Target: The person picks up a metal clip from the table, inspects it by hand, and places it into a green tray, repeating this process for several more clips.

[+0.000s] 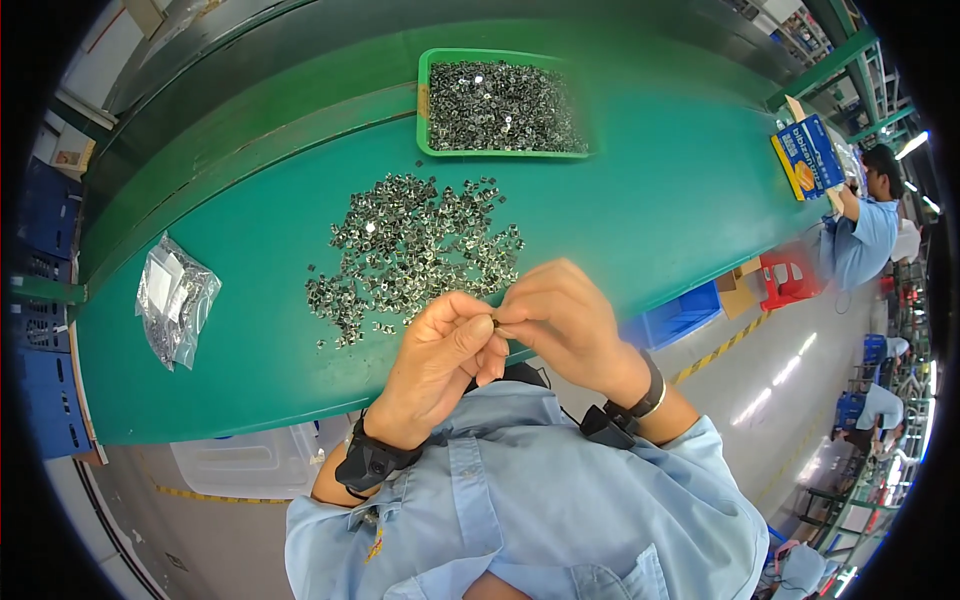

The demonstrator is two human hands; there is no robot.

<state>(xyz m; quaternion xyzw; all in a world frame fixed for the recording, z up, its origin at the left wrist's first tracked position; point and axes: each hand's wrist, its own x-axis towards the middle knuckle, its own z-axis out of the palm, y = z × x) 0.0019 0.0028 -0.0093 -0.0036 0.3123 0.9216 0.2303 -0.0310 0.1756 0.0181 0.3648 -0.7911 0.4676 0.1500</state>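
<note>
Two hands (pixel 437 360) (pixel 572 325), fingertips (pixel 480 326) meeting, tiny part (pixel 496 324) pinched

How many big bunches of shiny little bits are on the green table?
2: one loose pile on the table, one batch in the green tray beyond it. The clear bag at left might hide more.
</note>
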